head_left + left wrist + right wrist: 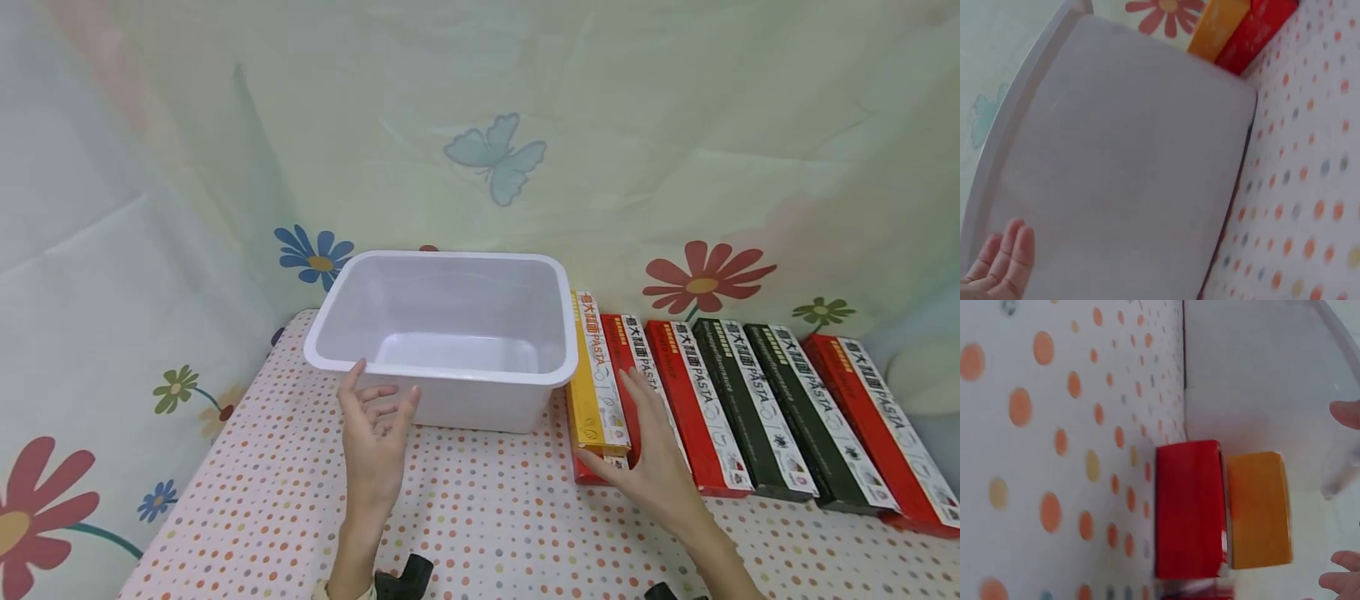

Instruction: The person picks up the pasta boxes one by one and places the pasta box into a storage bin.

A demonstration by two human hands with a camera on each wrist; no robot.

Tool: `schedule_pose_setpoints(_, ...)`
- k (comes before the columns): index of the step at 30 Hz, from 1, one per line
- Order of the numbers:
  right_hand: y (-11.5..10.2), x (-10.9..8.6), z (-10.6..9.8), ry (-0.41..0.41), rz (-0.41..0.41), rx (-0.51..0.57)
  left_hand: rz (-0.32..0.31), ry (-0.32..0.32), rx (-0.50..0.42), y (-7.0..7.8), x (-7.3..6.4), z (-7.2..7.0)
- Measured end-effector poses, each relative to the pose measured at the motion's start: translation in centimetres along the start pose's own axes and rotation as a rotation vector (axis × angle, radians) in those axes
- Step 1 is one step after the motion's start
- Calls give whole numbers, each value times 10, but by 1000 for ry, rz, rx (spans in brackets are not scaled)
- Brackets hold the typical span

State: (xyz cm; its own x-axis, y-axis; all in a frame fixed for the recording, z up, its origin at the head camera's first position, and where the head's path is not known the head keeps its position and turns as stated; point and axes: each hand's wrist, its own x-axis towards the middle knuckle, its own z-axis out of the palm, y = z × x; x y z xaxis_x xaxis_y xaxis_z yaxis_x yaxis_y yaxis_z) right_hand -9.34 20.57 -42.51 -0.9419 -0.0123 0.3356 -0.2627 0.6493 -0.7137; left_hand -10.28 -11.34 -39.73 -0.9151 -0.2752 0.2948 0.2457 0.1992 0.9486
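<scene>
A white plastic tub (480, 400) stands on the dotted tablecloth. My left hand (375, 442) is at its front rim, fingers loosely bent and holding nothing; the left wrist view has the fingers beside the tub's wall (1116, 156). A yellow pasta box (588, 392) lies on top of a red pasta box (1188, 509) just right of the tub. Over the near end of the yellow box, my right hand (656, 458) hovers with thumb and fingers spread. In the right wrist view only some fingertips show, at the right edge, apart from the yellow box (1260, 509).
To the right, more pasta boxes lie side by side: red ones (697, 408), two dark green ones (750, 417), and a red one (877, 425) at the far right. A floral curtain (480, 83) hangs behind the table and along its left side.
</scene>
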Motion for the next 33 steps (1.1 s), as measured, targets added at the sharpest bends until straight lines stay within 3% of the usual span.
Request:
schedule_pose_setpoints(5, 3, 1, 14, 6, 84, 58, 24, 33, -257, -1, 5, 14)
schedule_pose_setpoints(13, 3, 4, 36, 52, 235, 45, 32, 135, -476, 4, 11, 33)
schedule_pose_setpoints(21, 6, 8, 45, 49, 300, 1, 35, 234, -467, 4, 13, 47)
schedule_pose_setpoints(33, 5, 9, 43, -1, 382, -15, 90, 255, -492, 0, 17, 54)
